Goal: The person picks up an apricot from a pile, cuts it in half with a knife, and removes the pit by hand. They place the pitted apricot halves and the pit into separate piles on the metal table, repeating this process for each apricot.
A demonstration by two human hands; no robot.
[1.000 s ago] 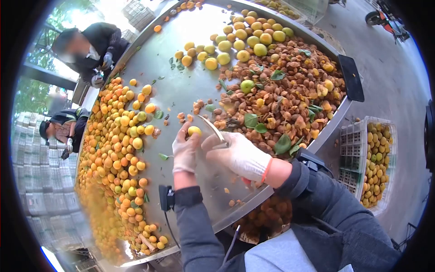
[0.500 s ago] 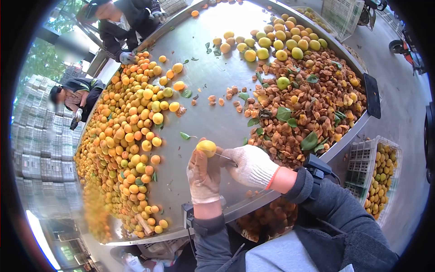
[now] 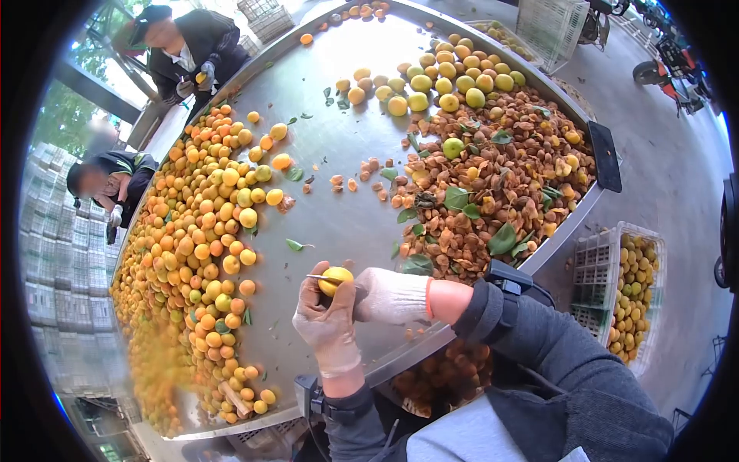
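Note:
My left hand (image 3: 326, 322), in a stained light glove, is closed round a yellow apricot (image 3: 339, 286) and holds it up above the metal table. My right hand (image 3: 391, 296), in a white knit glove, grips a small thin-bladed knife (image 3: 318, 276); its handle is hidden in the fist. The blade lies across the upper side of the apricot, its tip jutting out to the left. Left of my hands spreads a large heap of whole apricots (image 3: 204, 250). To the right is a brown pile of apricot pits (image 3: 493, 185) with flesh scraps and green leaves.
Yellow-green apricots (image 3: 462, 73) lie at the table's far end. A dark phone-like slab (image 3: 605, 156) rests on the right rim. Crates of apricots (image 3: 616, 292) stand on the floor at right. Two people work along the left side, one person (image 3: 188, 50) holding a fruit.
The knife has gone from beside the apricot to lying across it. Both hands have shifted slightly left and down in view. The far person's hands have lifted from the heap with a fruit.

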